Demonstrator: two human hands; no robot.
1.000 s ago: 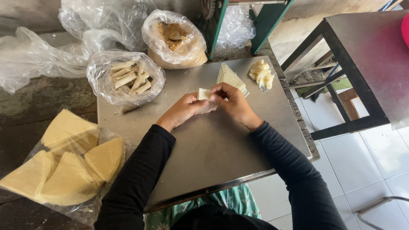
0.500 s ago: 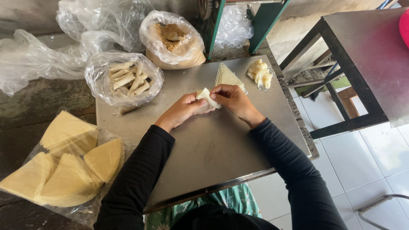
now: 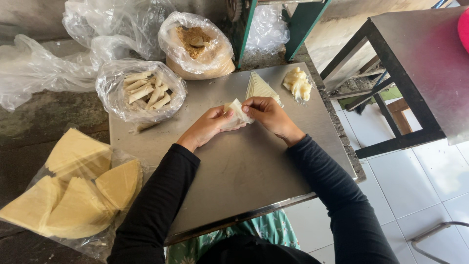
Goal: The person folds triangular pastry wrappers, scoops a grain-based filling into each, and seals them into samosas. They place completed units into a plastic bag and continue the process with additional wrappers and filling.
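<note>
Pastry wrapper [image 3: 238, 111] pinched by left hand [image 3: 209, 126] and right hand [image 3: 267, 113] (mid-table), bare steel tabletop [image 3: 244, 176] toward near edge.

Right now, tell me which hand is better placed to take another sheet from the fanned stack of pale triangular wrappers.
Probably the right hand: it sits just beside the stack of pale triangular wrappers, while the left hand is farther away.

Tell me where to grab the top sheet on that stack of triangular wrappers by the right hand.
Pinch the stack of triangular wrappers at its narrow tip, coming from the far side. The sheets fan out there, so one edge lifts free, and the right hand covers the near end.
</note>
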